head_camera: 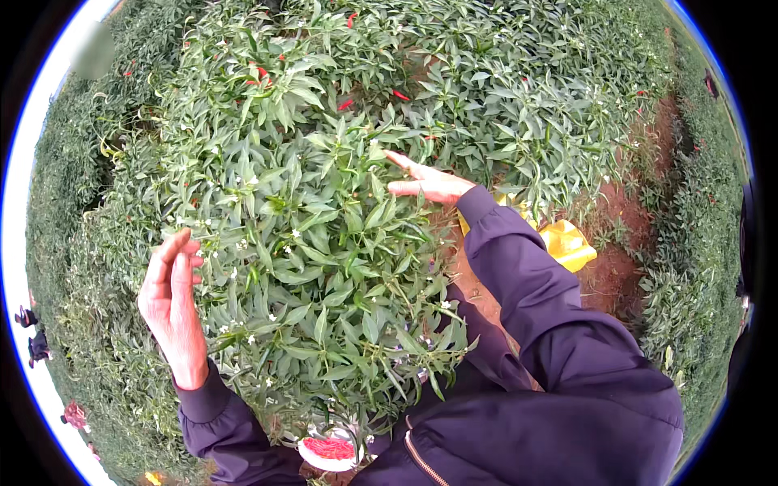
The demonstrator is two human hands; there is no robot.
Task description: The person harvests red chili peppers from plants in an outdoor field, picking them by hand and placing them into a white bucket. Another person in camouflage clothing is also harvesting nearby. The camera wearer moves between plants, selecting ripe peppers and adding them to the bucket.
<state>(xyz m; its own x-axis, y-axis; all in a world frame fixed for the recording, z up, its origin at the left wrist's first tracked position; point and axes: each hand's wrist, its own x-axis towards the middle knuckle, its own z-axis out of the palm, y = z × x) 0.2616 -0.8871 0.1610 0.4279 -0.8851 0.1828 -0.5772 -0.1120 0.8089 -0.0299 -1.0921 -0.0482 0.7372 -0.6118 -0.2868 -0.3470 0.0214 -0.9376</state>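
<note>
My left hand is raised at the left side of a leafy chili pepper plant, its fingers bent slightly and nothing seen in them. On the plant's upper right side is my right hand, thumb and fingers apart, holding nothing, its fingertips close to the leaves. Green chili peppers and small white flowers hang among the foliage. Red chili peppers show on plants further up. Near my body at the bottom, a white container holds many red chili peppers.
A yellow plastic bag lies on reddish bare soil right of my right sleeve. Dense pepper rows stand on both sides and above. Several people appear small at the far left edge. A yellow item is at the bottom left.
</note>
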